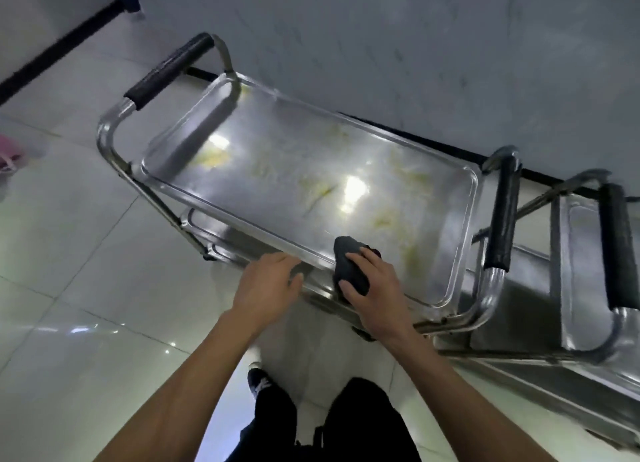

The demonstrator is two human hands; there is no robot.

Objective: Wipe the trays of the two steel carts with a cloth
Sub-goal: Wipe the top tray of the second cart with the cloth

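A steel cart stands in front of me, its top tray point(263, 142) smeared with yellowish streaks. My right hand point(377, 285) grips a dark grey cloth point(348, 264) at the tray's near rim, fingers and thumb wrapped round it. My left hand point(268, 285) holds the near rim of the tray just left of the cloth, its fingers curled over the edge. A second steel cart point(581, 253) stands to the right, its top tray only partly in view.
Both carts stand against a pale marbled wall point(415, 45). Black-padded handles point(169, 71) close each end of the near cart. A lower shelf point(214, 233) shows beneath the top tray. Glossy tiled floor point(86, 288) lies to the left, and my legs and shoe are below.
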